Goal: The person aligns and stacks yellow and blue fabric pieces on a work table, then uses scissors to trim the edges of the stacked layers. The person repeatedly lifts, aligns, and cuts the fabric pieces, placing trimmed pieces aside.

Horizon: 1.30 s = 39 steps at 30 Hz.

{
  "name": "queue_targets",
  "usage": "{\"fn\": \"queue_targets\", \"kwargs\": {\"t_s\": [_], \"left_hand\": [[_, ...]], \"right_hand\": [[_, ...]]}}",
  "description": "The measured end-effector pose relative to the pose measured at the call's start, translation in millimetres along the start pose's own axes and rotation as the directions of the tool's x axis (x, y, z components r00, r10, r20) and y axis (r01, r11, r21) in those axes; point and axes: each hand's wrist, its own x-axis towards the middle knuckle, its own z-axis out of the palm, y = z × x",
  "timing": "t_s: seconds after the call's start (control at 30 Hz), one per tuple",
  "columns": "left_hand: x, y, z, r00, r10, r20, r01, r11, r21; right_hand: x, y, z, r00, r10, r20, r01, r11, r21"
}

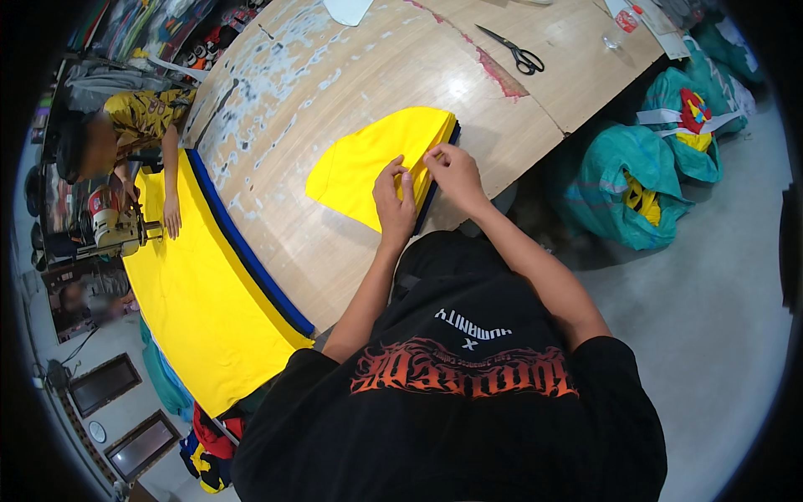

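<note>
On the wooden table before me lies a stack of curved yellow cloth pieces [360, 163], with dark blue layers showing along its right edge. My left hand [395, 197] rests on the near part of the stack, its fingers loosely bent and apart. At the right edge of the cloth, my right hand [456, 176] is closed in a pinch, thumb and fingertips at the loose edges of the upper yellow layers. How many layers sit between those fingertips is too small to tell.
Black scissors [514, 52] and a plastic bottle [621, 29] lie on the worn table [284, 125]. A larger yellow and blue cloth stack [209, 293] covers the left side, where another person's hand [171, 216] rests beside a cutting machine [125, 230]. Green sacks [623, 180] stand right.
</note>
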Motion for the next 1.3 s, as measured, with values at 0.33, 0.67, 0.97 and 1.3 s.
{"fn": "queue_targets", "kwargs": {"t_s": [0.33,0.67,0.97,1.3], "left_hand": [[4.2,8.0,2.9,0.998,0.055,0.039,-0.058,0.994,0.090],[37.5,33.3,6.3,0.937,0.271,0.219,-0.336,0.873,0.354],[43.3,21.9,6.0,0.959,0.194,0.206,-0.250,0.922,0.297],[66.5,30.6,-10.3,0.935,-0.051,0.350,0.031,0.997,0.064]], "right_hand": [[124.6,-34.9,-93.4,0.807,-0.198,-0.556,0.397,0.880,0.262],[51.4,1.9,-159.3,0.728,-0.082,-0.680,0.241,0.960,0.142],[-17.2,40.1,-52.4,0.993,-0.034,-0.117,0.058,0.975,0.214],[-16.0,21.7,-11.9,0.987,-0.141,-0.081,0.154,0.972,0.175]]}}
